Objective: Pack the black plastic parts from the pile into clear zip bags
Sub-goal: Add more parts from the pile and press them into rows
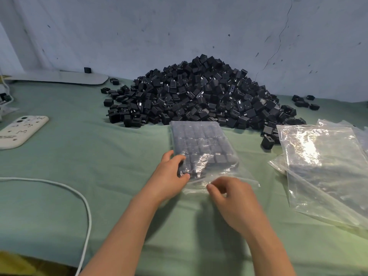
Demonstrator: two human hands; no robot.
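Note:
A big pile of small black plastic parts (199, 94) lies against the wall at the back of the table. In front of it lies a clear zip bag (201, 148) filled with rows of black parts, its open end toward me. My left hand (169, 176) grips the bag's near left edge, fingers curled over the parts inside. My right hand (229, 198) pinches the bag's near open end between thumb and fingertips; it looks slightly blurred.
A stack of empty clear zip bags (326, 168) lies at the right. A white phone (20, 130) rests at the left, and a white cable (85, 208) loops across the green cloth (99, 156). A few stray black parts (304, 102) sit at the far right.

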